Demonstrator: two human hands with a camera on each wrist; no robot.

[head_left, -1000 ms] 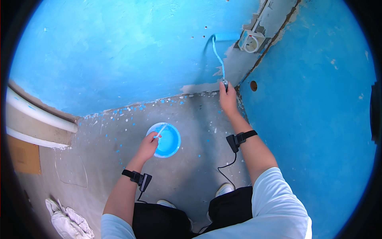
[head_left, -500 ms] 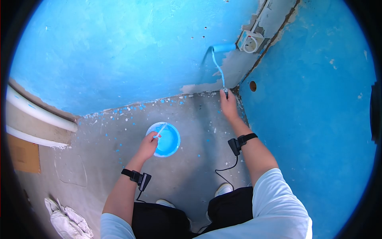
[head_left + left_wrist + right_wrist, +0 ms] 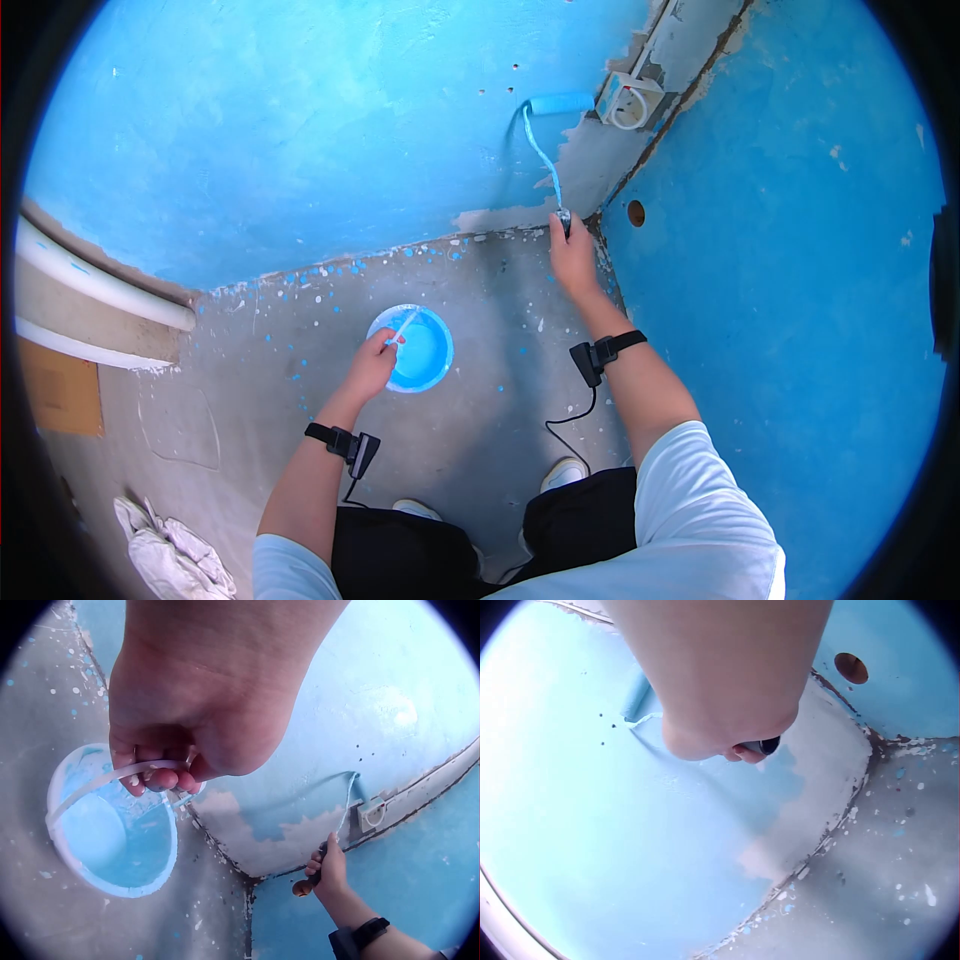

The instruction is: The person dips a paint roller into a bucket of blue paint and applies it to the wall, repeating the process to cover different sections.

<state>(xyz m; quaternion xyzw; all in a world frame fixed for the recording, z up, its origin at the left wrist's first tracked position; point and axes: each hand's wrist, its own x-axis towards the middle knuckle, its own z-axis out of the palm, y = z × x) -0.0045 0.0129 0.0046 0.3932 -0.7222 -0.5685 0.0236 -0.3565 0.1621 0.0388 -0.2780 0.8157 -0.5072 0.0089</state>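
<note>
My right hand [image 3: 573,258] grips the dark handle of a paint roller [image 3: 562,103]. Its blue-coated frame [image 3: 541,155] reaches up to the sleeve, which lies against the blue wall just left of a socket box [image 3: 630,102]. Fingers of my left hand [image 3: 373,366] curl round the pale bail handle [image 3: 84,790] of a white paint bucket [image 3: 58,847]. Light blue paint [image 3: 425,352] shows inside the bucket, which appears tilted in the left wrist view. In the right wrist view my right hand and wrist hide much of the roller's frame.
Bare grey plaster [image 3: 600,150] borders the blue paint beside the corner. A second blue wall [image 3: 780,260] with a round hole [image 3: 636,214] stands at the right. White pipes [image 3: 110,290], a brown board [image 3: 62,390] and a crumpled cloth [image 3: 175,555] lie left on the paint-spotted floor [image 3: 480,430].
The roller went down the wall, then back up and slightly left, with my right hand following. My left hand and the bucket have stayed nearly still.
</note>
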